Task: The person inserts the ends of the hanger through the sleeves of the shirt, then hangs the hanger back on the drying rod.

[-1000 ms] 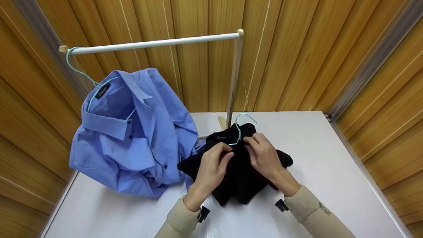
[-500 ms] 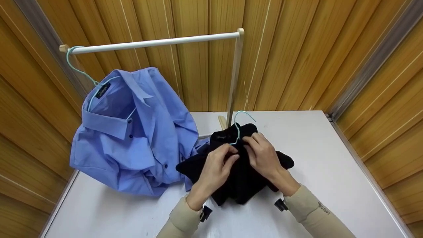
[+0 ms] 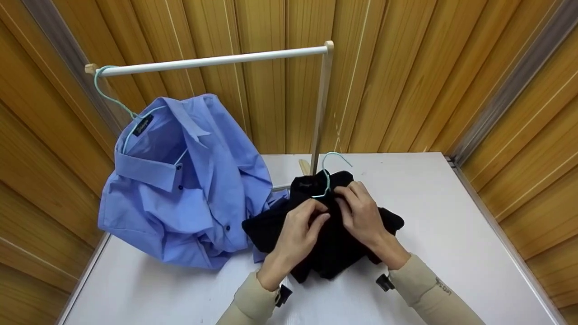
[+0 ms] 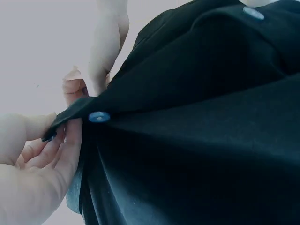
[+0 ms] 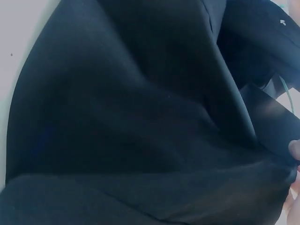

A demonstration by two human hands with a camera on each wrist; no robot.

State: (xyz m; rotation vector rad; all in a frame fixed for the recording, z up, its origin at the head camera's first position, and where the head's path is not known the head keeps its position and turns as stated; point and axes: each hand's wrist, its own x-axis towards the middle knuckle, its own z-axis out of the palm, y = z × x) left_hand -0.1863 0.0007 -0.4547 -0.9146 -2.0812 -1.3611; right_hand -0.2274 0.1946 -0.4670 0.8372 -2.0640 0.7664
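A black buttoned shirt (image 3: 347, 255) lies bunched on the table, with the mint-green hanger (image 3: 326, 176) inside it and the hook rising out of the collar. My left hand (image 3: 295, 230) pinches the shirt's front edge just below the collar; in the left wrist view the thumb and fingers grip the cloth beside a button (image 4: 99, 116). On the other side of the front opening, my right hand (image 3: 361, 212) pinches the fabric near the neck of the hanger. Only some right-hand fingertips (image 5: 295, 150) show at the edge of the right wrist view.
A blue shirt (image 3: 230, 180) hangs on a second mint-green hanger (image 3: 106, 95) at the left end of the white rail (image 3: 212, 60). The rack's right post (image 3: 321, 108) stands behind the black shirt. Wood-panelled walls (image 3: 406, 76) enclose the white table (image 3: 451, 216).
My left hand has shifted slightly right, closer to my right hand, still at the shirt's front. The right hand stays nearly in place. The black collar has moved slightly right.
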